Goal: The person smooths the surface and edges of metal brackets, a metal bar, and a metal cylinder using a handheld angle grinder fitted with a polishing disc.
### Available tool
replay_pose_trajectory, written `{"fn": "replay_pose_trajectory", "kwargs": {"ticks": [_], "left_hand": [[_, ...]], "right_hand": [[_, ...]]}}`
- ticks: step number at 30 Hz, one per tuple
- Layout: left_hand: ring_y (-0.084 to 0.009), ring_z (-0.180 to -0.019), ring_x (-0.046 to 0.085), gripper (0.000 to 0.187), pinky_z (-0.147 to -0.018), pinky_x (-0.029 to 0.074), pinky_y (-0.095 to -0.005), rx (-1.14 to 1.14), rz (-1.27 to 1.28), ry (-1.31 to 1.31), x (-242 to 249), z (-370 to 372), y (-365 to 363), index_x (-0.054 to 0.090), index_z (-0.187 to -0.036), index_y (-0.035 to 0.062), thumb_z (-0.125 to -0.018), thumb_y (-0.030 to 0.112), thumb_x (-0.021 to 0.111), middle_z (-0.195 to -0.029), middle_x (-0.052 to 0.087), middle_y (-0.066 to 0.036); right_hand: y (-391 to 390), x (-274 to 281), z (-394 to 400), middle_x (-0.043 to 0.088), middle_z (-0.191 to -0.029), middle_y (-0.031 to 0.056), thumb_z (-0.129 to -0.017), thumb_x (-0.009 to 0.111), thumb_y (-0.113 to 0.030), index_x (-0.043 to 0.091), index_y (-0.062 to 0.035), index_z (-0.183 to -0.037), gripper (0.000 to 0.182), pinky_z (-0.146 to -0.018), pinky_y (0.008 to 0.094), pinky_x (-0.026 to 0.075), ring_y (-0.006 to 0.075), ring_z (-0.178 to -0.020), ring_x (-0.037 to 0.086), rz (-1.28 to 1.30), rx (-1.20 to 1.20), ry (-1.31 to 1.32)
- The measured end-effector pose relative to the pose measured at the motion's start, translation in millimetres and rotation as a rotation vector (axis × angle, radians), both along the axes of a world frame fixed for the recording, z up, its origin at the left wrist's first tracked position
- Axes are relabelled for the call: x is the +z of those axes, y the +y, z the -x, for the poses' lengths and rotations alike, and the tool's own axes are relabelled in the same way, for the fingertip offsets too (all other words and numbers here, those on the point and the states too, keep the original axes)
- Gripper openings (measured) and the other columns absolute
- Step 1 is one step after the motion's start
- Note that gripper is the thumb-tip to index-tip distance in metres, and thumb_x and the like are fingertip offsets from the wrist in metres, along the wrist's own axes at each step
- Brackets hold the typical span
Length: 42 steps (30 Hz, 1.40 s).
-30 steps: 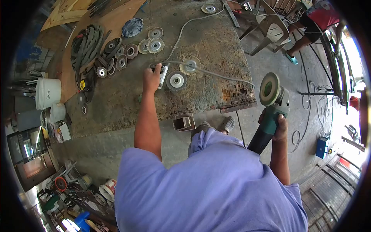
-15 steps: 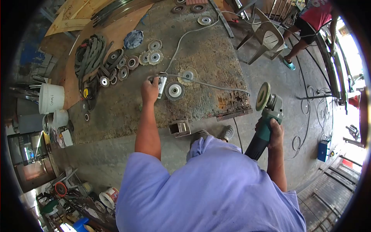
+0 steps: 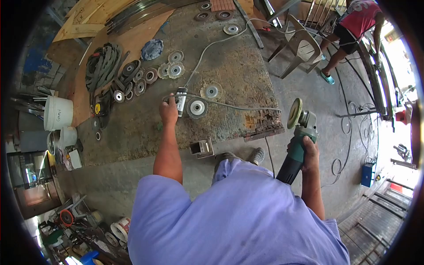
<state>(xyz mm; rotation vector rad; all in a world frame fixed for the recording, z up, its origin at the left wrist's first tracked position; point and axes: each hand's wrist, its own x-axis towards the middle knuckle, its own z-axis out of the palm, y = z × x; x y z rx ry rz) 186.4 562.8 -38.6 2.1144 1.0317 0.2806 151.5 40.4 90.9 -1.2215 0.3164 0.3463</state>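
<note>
The person's right hand (image 3: 312, 155) has its grip clenched around a green-and-black angle grinder (image 3: 297, 153), tilted, head up, right of the desk (image 3: 137, 137). The left hand (image 3: 168, 111) touches the power strip (image 3: 181, 104), its exact grasp unclear; just right lie two discs (image 3: 196, 107), a grey cord (image 3: 240, 107) running between.

We mark the grinder body (image 3: 297, 153) smooth green plastic, its head (image 3: 308, 121) dull grey metal, its disc (image 3: 294, 113) matt and rough; we tag the tabletop (image 3: 234, 66) rough, chipped, wood-looking, the chair (image 3: 307, 51) smooth plastic, the bucket (image 3: 58, 115) matt plastic, the shirt (image 3: 238, 212) matt cloth, the square tube (image 3: 205, 148) smooth metal
</note>
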Motion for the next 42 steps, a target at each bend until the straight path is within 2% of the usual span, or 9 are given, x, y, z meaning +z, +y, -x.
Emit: {"fn": "replay_pose_trajectory", "kwargs": {"ticks": [10,20,23,26,27,29,32,35,42], "left_hand": [[-0.0496,-0.096,0.065,0.049,-0.083,0.05,-0.0551,-0.293,-0.335,-0.003,11.4,-14.0,-15.8,0.068,-0.104,-0.0067,-0.1,0.041,0.057,-0.1,0.069,-0.03],[-0.0468,-0.106,0.065,0.049,-0.091,0.051,-0.053,-0.321,-0.282,0.174,10.4,-11.9,-11.4,0.063,-0.119,-0.0015,-0.098,0.042,0.06,-0.114,0.068,-0.028],[-0.0468,-0.104,0.066,0.051,-0.089,0.052,-0.0511,-0.379,-0.285,-0.06,48.0,-3.2,4.0,0.064,-0.118,-0.0008,-0.096,0.046,0.063,-0.109,0.07,-0.026],[-0.0226,-0.089,0.068,0.039,-0.083,0.053,-0.0352,-0.392,-0.086,-0.524,237.0,32.1,-46.9,0.066,-0.112,0.0035,-0.102,0.04,0.062,-0.098,0.073,-0.011],[-0.0121,-0.08,0.061,0.024,-0.077,0.052,-0.0283,-0.602,-0.061,-0.77,289.3,49.3,-64.0,0.067,-0.108,0.0083,-0.107,0.029,0.055,-0.09,0.069,-0.004],[-0.0121,-0.08,0.061,0.024,-0.077,0.051,-0.0282,-0.985,0.19,-1.071,339.4,97.6,-115.6,0.066,-0.107,0.008,-0.107,0.03,0.055,-0.09,0.069,-0.004],[-0.012,-0.08,0.061,0.025,-0.077,0.051,-0.0281,-1.389,0.536,-1.147,353.6,139.4,-198.9,0.066,-0.107,0.0076,-0.107,0.031,0.055,-0.09,0.069,-0.004],[-0.012,-0.08,0.061,0.027,-0.077,0.051,-0.028,-1.38,0.594,-1.167,348.8,154.9,-226.3,0.066,-0.106,0.0072,-0.107,0.032,0.055,-0.09,0.069,-0.004],[-0.012,-0.079,0.061,0.029,-0.076,0.051,-0.0277,-1.28,0.538,-1.07,350.0,205.1,-249.6,0.065,-0.104,0.0063,-0.107,0.033,0.054,-0.089,0.068,-0.005]], "right_hand": [[10.5,2.6,-7.2,0.066,-0.089,0.0142,-0.084,0.077,-0.04,0.054,0.0003,-0.124,0.061,-0.063,0.0381,0.06,0.0253,-0.071,0.07,0.018,0.028,0.006],[12.5,17.3,-36.3,0.063,-0.098,0.015,-0.082,0.08,-0.027,0.043,-0.0023,-0.133,0.068,-0.063,0.0379,0.059,0.0245,-0.072,0.068,0.169,0.028,-0.086],[4.8,29.5,-39.4,0.063,-0.102,0.0144,-0.084,0.08,-0.023,0.041,-0.0021,-0.137,0.069,-0.066,0.0371,0.059,0.0243,-0.076,0.068,0.315,0.003,-0.155],[-9.3,38.3,-45.1,0.063,-0.1,0.0136,-0.084,0.08,-0.022,0.04,-0.0033,-0.139,0.07,-0.066,0.0362,0.059,0.0251,-0.077,0.068,0.424,0.039,-0.27],[-18.1,39.0,-47.4,0.063,-0.105,0.0147,-0.083,0.08,-0.021,0.04,-0.0025,-0.14,0.072,-0.073,0.0372,0.058,0.0252,-0.083,0.068,0.511,0.085,-0.284],[-31.8,44.1,-62.5,0.064,-0.116,0.0169,-0.08,0.081,-0.019,0.039,-0.0009,-0.142,0.077,-0.086,0.0391,0.057,0.0254,-0.095,0.068,0.68,0.193,-0.328],[-25.6,36.9,-82.8,0.064,-0.123,0.016,-0.077,0.085,-0.026,0.045,0.0003,-0.14,0.08,-0.097,0.0339,0.049,0.0217,-0.107,0.063,0.531,0.34,-0.623],[-16.6,69.1,-70.3,0.065,-0.122,0.0144,-0.077,0.085,-0.027,0.045,0.0004,-0.14,0.08,-0.094,0.0328,0.049,0.0214,-0.104,0.062,0.825,0.397,-0.525],[-9.7,39.8,-91.1,0.064,-0.123,0.0148,-0.076,0.087,-0.024,0.043,0.0039,-0.142,0.083,-0.091,0.033,0.052,0.0215,-0.108,0.062,0.544,0.522,-0.601]]}}
